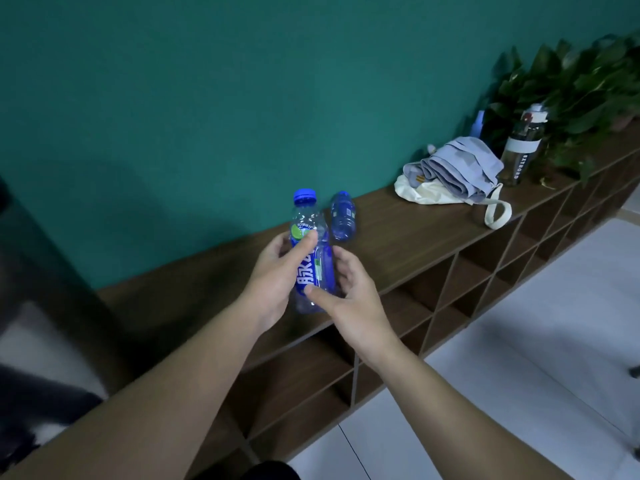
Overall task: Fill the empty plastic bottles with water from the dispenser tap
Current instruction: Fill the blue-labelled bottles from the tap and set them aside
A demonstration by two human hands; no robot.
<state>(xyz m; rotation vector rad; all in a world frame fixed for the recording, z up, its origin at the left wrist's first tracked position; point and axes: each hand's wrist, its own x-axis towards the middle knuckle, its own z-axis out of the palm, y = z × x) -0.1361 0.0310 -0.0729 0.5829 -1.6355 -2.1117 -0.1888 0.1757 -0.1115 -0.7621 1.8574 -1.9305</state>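
Both your hands — left hand [273, 271] and right hand [349, 289] — curl fingers around the capped bottle [310, 251] above the wooden shelf [398, 223], second bottle [343, 214] lying just beyond, folded cloth [453, 168] and dark flask [523, 147] far right against the teal wall [207, 98].

The bottle [313, 258] in my grip is clear, glossy blue-tinted plastic with a shiny label and a ridged plastic cap [305, 195]. The shelf [398, 233] looks like matt brown wood grain. The bag [436, 194] is soft cream cloth.
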